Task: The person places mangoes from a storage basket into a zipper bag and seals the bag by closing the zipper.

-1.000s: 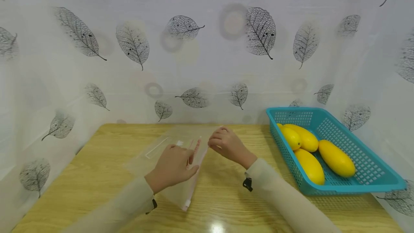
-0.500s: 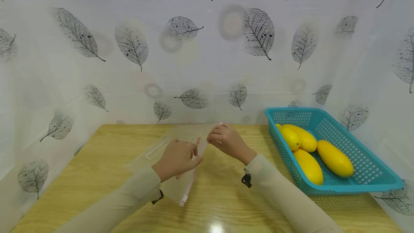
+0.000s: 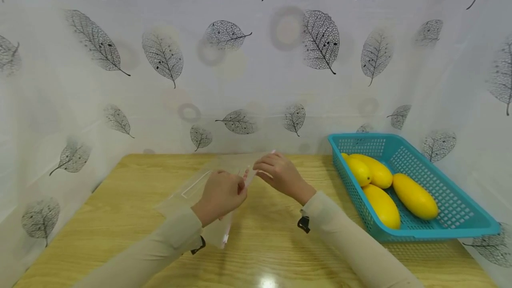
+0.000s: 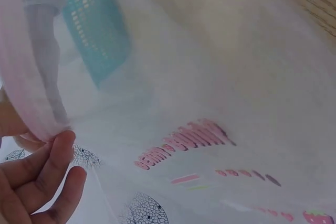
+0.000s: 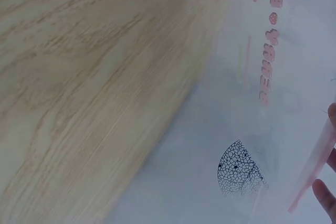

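- Pink capitals [image 4: 181,142] arch across the bag [image 4: 184,87], beginning "BE"; the rest is too blurred to read surely.
- The bag is thin, see-through plastic with a pink edge, held over the wood-grain desk [image 3: 288,252], left of the basket.
- The left hand [image 3: 222,192], fingers curled, grips that edge.
- The right hand [image 3: 280,174] pinches its far corner.
- The basket [image 3: 444,170] is perforated and blue, holding smooth oval yellow fruits [image 3: 415,196].

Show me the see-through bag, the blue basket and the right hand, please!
See-through bag [image 4: 194,98]: left wrist view, on its side, above the pink lettering.
Blue basket [image 3: 446,192]: head view, inside of its right mesh wall.
Right hand [image 3: 283,176]: head view, back of the hand.
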The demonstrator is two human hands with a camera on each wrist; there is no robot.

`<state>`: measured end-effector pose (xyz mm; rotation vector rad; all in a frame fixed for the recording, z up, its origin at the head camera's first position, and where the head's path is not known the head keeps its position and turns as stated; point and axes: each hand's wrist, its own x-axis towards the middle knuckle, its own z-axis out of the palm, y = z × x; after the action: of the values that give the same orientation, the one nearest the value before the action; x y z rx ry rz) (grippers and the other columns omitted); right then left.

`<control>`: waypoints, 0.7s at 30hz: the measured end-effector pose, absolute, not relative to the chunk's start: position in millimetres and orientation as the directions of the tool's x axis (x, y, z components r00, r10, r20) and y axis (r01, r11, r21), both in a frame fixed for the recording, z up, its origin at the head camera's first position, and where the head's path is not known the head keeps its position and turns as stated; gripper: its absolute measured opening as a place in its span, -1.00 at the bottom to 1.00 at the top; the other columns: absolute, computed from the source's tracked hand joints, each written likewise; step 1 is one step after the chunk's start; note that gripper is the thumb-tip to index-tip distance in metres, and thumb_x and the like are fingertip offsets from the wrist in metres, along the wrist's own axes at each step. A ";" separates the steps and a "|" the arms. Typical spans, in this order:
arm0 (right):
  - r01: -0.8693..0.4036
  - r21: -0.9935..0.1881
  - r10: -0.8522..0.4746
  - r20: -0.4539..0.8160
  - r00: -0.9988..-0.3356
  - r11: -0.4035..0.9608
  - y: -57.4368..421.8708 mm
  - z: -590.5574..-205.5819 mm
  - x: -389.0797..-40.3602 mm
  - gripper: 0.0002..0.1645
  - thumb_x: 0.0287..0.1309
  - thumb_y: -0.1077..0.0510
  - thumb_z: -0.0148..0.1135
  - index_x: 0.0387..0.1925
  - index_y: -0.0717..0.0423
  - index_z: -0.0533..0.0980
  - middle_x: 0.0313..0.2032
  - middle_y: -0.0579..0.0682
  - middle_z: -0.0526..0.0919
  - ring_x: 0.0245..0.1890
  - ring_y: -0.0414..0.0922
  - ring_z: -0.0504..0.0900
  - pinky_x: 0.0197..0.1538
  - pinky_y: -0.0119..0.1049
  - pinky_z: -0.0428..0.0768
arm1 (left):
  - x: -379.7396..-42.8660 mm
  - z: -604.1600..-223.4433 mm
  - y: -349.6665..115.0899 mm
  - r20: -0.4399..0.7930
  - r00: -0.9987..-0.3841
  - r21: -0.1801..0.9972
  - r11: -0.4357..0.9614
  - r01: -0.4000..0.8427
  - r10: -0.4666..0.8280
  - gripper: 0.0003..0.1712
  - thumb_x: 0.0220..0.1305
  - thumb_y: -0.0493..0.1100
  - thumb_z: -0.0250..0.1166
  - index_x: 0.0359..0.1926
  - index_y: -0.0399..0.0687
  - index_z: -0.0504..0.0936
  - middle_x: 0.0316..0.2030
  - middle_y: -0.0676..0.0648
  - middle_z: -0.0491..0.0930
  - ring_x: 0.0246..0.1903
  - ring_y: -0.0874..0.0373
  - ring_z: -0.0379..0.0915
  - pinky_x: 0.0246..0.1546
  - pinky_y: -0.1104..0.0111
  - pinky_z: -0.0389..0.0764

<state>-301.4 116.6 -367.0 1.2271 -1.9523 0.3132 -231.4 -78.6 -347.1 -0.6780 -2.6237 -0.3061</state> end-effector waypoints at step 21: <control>-0.871 0.235 -0.640 0.760 -0.112 0.432 120.1 -375.2 -291.0 -0.65 -0.27 0.22 0.51 -0.32 0.09 0.60 -0.29 -0.04 0.65 -0.23 -0.11 0.60 -0.10 -0.23 0.55 | -233.5 -352.1 -74.6 0.537 -0.774 0.108 0.882 0.458 0.336 -0.77 0.02 -0.07 0.34 -0.70 0.07 0.60 -0.76 0.15 0.55 -0.71 0.28 0.44 -0.12 0.14 0.52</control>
<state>-291.0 120.1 -375.2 1.2900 -1.8354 0.3426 -233.5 -74.6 -352.1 -0.5749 -2.5304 -0.3169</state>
